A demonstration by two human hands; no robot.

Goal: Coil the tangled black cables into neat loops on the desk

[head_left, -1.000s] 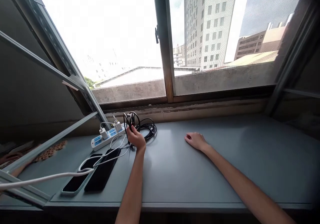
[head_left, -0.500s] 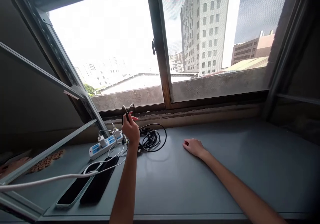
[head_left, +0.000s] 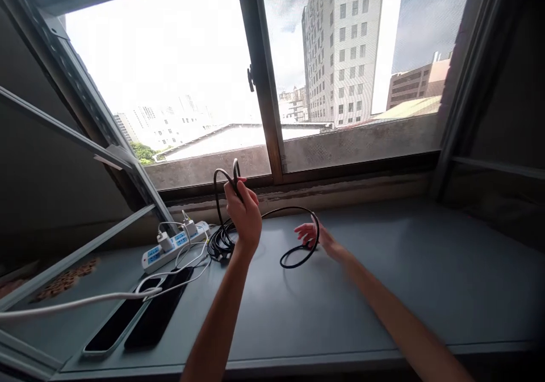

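Observation:
My left hand (head_left: 243, 212) is raised above the grey shelf, its fingers closed round a black cable (head_left: 218, 192). Two bends of the cable stick up over the fingers. From there a length runs right in a wide arc and ends in a loose loop on the shelf. Beside that loop is my right hand (head_left: 313, 234), fingers spread, with the cable passing in front of it. Whether the fingers touch the cable I cannot tell. A coiled bundle of black cables (head_left: 221, 241) lies left of and below my left hand.
A white power strip (head_left: 175, 247) with chargers plugged in stands at the left. Two dark phones (head_left: 155, 319) lie side by side, white cords across them. A metal shelf post (head_left: 140, 172) rises at the left. Behind the grey shelf (head_left: 361, 314) is a window.
My left hand has moved right with the cable, drawing a length out to the right. My right hand has opened from a loose fist and now sits beside the cable's loop. The view has shifted slightly.

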